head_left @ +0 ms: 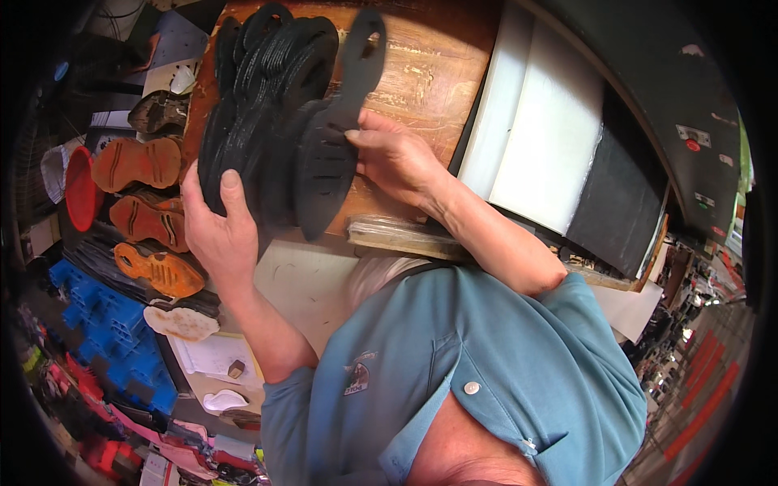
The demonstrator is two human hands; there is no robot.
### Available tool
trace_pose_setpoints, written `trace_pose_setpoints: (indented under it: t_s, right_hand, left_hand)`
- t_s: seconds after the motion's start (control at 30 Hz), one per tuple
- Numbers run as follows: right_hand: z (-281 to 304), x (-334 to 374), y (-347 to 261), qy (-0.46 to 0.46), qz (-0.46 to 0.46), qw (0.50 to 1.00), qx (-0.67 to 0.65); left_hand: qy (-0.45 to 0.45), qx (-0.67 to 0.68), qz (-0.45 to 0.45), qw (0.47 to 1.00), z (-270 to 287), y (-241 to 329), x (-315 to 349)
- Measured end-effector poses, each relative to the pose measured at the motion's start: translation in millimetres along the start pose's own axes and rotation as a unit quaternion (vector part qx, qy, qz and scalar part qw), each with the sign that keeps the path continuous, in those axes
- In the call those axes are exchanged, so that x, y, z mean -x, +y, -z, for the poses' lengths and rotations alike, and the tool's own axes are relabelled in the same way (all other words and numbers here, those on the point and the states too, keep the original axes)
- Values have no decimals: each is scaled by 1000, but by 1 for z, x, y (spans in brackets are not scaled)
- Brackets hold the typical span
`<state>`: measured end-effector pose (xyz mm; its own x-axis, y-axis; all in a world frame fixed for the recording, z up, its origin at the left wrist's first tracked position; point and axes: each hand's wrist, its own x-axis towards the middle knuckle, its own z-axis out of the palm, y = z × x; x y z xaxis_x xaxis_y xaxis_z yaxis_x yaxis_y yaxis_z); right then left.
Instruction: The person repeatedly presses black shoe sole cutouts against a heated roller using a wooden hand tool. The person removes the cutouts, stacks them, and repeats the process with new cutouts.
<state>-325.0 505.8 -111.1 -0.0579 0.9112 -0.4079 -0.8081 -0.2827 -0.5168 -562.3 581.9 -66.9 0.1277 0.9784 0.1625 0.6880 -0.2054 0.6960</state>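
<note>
A: Right arm first. How is it carried?

B: Elbow bent and set out to the side; forearm slanted up and leftward from a short teal sleeve (585, 306). The right hand (397, 158) is turned inward. A black slotted piece (326, 166) is pinched at its right edge, thumb laid on the face, fingers tucked behind. Grip clasped on it.

A: And the left?

B: Forearm angled upward, left hand (220, 241) raised at the near end of the black stack (251, 105). Thumb pointed up, held apart from the forefinger. Whether the grip is closed on any piece cannot be told.

A: Where is the slotted piece held?

B: Above the wooden worktop (438, 73), just right of the stack, the stack's edge partly covered by it.

A: Its bearing?

B: Long axis run nearly away from the body, tilted slightly right at the far end. The holed, rounded end is pointed away; the wide, slotted part is tapered toward the body.

A: The stack's axis?

B: Roughly the same; holed ends likewise set far. Near ends blurred.
</note>
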Motion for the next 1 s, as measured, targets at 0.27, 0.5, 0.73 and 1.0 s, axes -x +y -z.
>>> trace_pose_setpoints:
  t_s: [0.27, 0.5, 0.73, 1.0]
  right_hand:
    - [-38, -22, 37, 73, 30, 996, 49]
    - [-23, -10, 0, 55, 68, 783, 616]
    - [21, 0, -65, 177, 361, 804, 438]
    - [42, -42, -64, 70, 331, 773, 537]
  left_hand:
    - [-35, -57, -79, 995, 0, 19, 14]
    - [-15, -83, -101, 991, -3, 19, 15]
    - [-85, -60, -180, 978, 15, 26, 18]
    - [-123, -113, -205, 964, 8, 19, 10]
